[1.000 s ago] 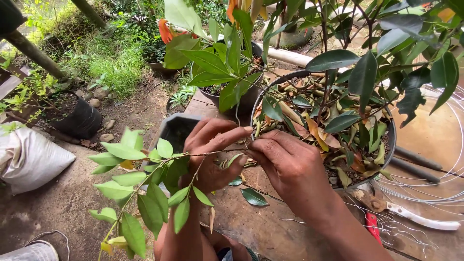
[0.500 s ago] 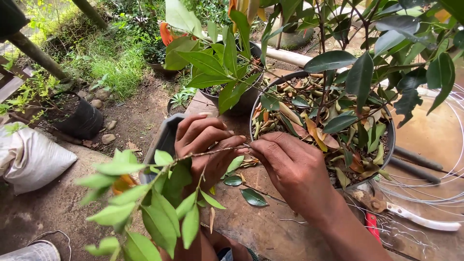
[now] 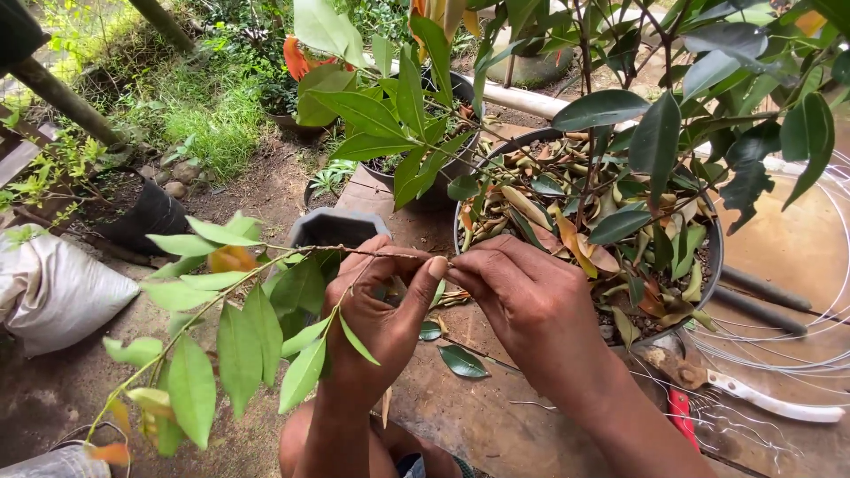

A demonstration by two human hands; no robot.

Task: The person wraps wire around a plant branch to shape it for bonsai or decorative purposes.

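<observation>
My left hand [image 3: 376, 319] grips a thin leafy branch [image 3: 239, 310] that runs left and down from my fingers, its green leaves hanging in front of my wrist. My right hand [image 3: 522, 296] meets it fingertip to fingertip and pinches the same stem at its cut end, right by the rim of a big black pot [image 3: 708, 283] full of fallen leaves. The pot's plant [image 3: 620, 106] rises behind both hands. Whether a wire lies between my fingers is too small to tell.
A pair of pruning shears [image 3: 753, 398] with red and white handles lies at the right beside coils of wire [image 3: 797, 354]. A small dark grey pot [image 3: 335, 228] stands behind my left hand. A white sack [image 3: 53, 292] and another black pot [image 3: 142, 212] sit at left.
The leafy branch has swung up and to the right, its leaves now higher beside my left wrist. My left thumb has closed against the right fingertips on the stem.
</observation>
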